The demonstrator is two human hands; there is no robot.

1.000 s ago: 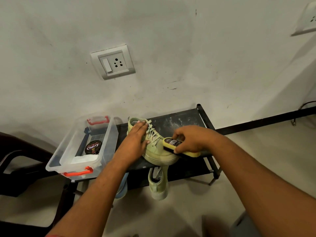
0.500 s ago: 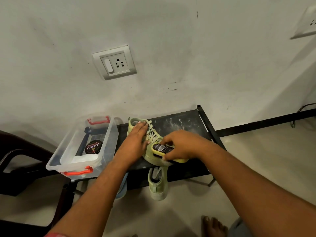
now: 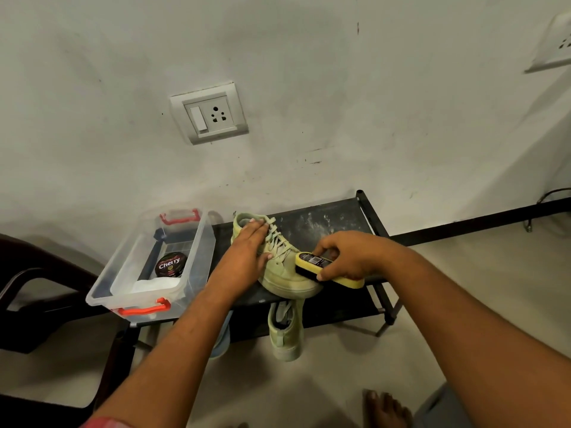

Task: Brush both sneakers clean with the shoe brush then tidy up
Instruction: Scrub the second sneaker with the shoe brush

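Note:
A pale green sneaker [image 3: 285, 274] rests on the top of a black shoe rack [image 3: 321, 222], toe toward me. My left hand [image 3: 244, 257] lies flat over its laces and collar, holding it down. My right hand [image 3: 343, 254] grips a yellow shoe brush [image 3: 318, 264] with a black label, pressed against the sneaker's right side near the toe. The second green sneaker [image 3: 285, 330] sits on the lower shelf, its toe sticking out toward me.
A clear plastic box [image 3: 185, 264] with red latches stands on the rack's left end, holding a round Cherry polish tin [image 3: 171, 264] and a white cloth. A dark chair [image 3: 37, 291] stands at left. My bare foot [image 3: 386, 407] is on the floor. A wall socket [image 3: 210, 114] is above.
My right hand slid the brush left over the sneaker's toe, then back right along its side. My left hand stayed on the laces.

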